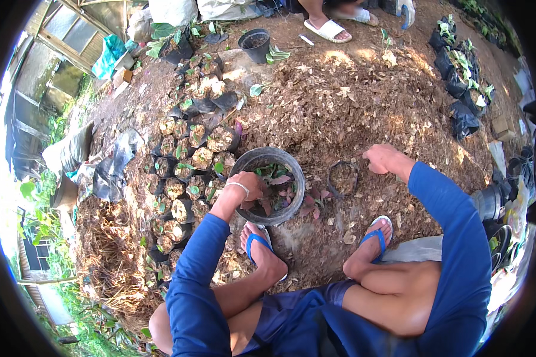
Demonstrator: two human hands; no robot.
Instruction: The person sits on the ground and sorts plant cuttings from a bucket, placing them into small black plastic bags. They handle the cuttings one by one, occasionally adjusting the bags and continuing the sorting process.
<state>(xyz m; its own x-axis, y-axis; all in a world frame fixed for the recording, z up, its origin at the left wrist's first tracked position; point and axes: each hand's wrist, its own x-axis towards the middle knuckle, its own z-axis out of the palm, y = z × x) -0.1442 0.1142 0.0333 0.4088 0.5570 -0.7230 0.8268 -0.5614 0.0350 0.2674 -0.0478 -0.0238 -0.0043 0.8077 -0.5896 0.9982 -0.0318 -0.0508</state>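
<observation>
My left hand [245, 187] reaches into a large black plastic pot [300, 178] between my feet. Its fingers are among reddish leafy cuttings [280, 180] inside, and whether they grip any is hidden. My right hand [381, 159] hangs over the soil at the right, fingers curled; I cannot tell if something thin is pinched in them. Just left of and below it, a small black nursery bag filled with soil [343, 179] stands upright. More reddish-leaved cuttings [315, 201] lie on the ground between the pot and that bag.
Several filled nursery bags with small cuttings [183, 167] stand at the left. Loose soil with leaf litter [353, 107] lies ahead. A smaller black pot [255, 44], potted plants [462, 73] and a person's sandalled foot [328, 29] are farther off. Dry straw [111, 259] lies lower left.
</observation>
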